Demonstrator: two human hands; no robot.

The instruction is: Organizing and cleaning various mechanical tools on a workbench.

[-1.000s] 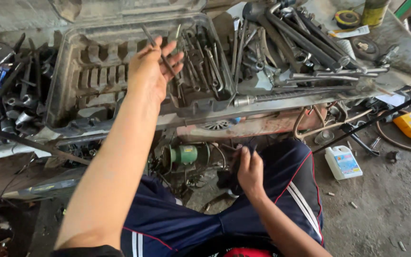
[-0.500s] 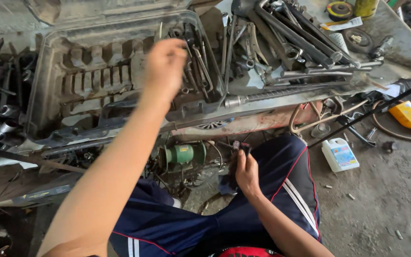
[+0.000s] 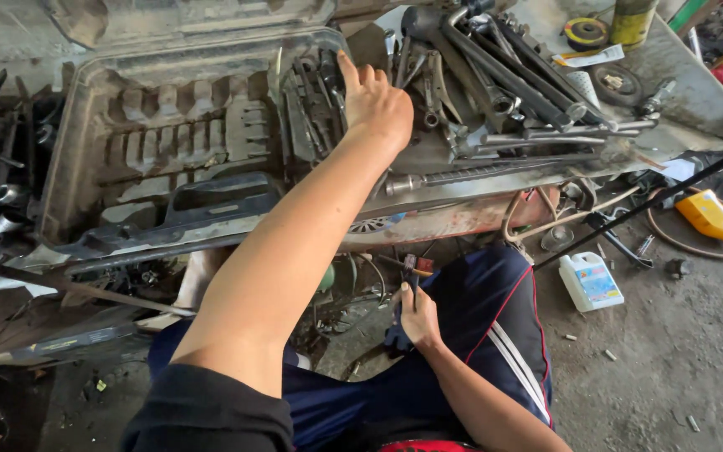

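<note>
- Pinched in my right hand [image 3: 419, 316], down between my knees, is a thin dark tool [image 3: 412, 280], its tip standing up past my fingers; what kind of tool I cannot tell
- Just beyond that hand lies a small red-handled tool [image 3: 418, 264] on the ground, with a green part [image 3: 326, 278] beside it, half hidden by my left forearm
- To the right on the concrete stand a white jug [image 3: 592, 281] and, further out, a yellow bottle [image 3: 710, 217]
- My left hand [image 3: 376, 102] reaches far out over the wrenches [image 3: 315, 105] at the right end of the grey tool case [image 3: 161, 142], fingers loose and spread, index stretched forward, closed on nothing
- Right of that hand, long spanners [image 3: 495, 75] lie heaped on the metal bench [image 3: 696, 105]
</note>
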